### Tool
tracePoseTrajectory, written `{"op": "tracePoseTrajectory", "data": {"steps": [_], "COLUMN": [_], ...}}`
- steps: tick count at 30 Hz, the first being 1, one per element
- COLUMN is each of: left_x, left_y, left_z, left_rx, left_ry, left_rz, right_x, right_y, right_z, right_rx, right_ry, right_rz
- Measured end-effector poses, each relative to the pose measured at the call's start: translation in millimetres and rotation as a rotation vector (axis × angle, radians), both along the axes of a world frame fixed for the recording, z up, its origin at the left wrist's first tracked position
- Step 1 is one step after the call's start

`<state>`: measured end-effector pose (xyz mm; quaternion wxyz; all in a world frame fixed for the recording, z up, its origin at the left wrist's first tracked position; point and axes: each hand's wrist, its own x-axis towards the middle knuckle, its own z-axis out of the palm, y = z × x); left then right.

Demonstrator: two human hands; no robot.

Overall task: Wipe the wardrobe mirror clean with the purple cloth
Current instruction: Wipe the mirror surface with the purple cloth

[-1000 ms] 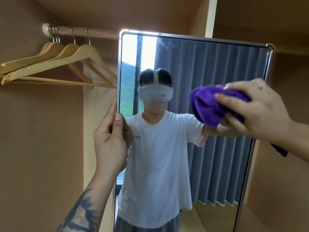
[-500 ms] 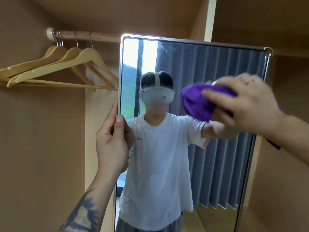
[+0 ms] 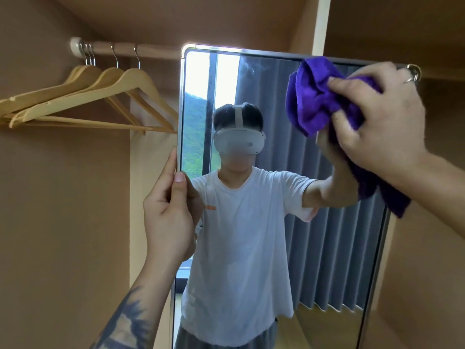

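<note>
A tall wardrobe mirror in a thin metal frame fills the middle of the view. My right hand grips a bunched purple cloth and presses it on the glass near the mirror's top right corner. A loose tail of the cloth hangs below my wrist. My left hand holds the mirror's left edge at mid height, thumb on the front, fingers behind. The glass reflects a person in a white T-shirt and a grey curtain.
Several wooden hangers hang from a rail at the upper left, close to the mirror's left edge. Brown wardrobe walls stand on both sides, with a shelf panel above right.
My right hand has carried the cloth up the glass from mid height toward the top right corner. My left hand has kept its hold on the left edge.
</note>
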<state>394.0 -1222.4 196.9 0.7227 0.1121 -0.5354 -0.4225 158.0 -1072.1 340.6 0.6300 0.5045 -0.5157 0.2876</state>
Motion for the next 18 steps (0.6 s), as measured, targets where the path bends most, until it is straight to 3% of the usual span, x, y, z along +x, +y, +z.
{"op": "tracePoseTrajectory", "data": {"steps": [2, 4, 7, 11, 13, 18], "left_x": [1.6, 3.2, 2.6, 2.5, 2.9, 2.5], "left_y": [-1.8, -3.2, -3.4, 0.4, -1.5, -2.6], "left_z": [-0.6, -1.1, -1.3, -2.2, -2.9, -1.6], "left_rx": [0.001, -0.009, -0.011, -0.023, -0.021, -0.016], "left_ry": [0.001, -0.005, -0.004, -0.015, -0.019, -0.031], "left_rz": [-0.005, 0.002, 0.013, 0.008, 0.011, 0.008], "right_x": [4.5, 4.3, -1.0, 6.2, 14.8, 21.3], "right_y": [-7.8, -9.2, -1.2, -3.4, -11.9, -11.8], "right_z": [-18.8, -36.3, -25.3, -3.7, -16.1, -38.6], "right_rx": [0.039, 0.217, 0.353, 0.041, 0.008, 0.403], "right_ry": [0.061, 0.269, 0.434, 0.062, -0.003, 0.479], "right_rz": [0.0, 0.006, -0.048, 0.007, 0.001, -0.045]}}
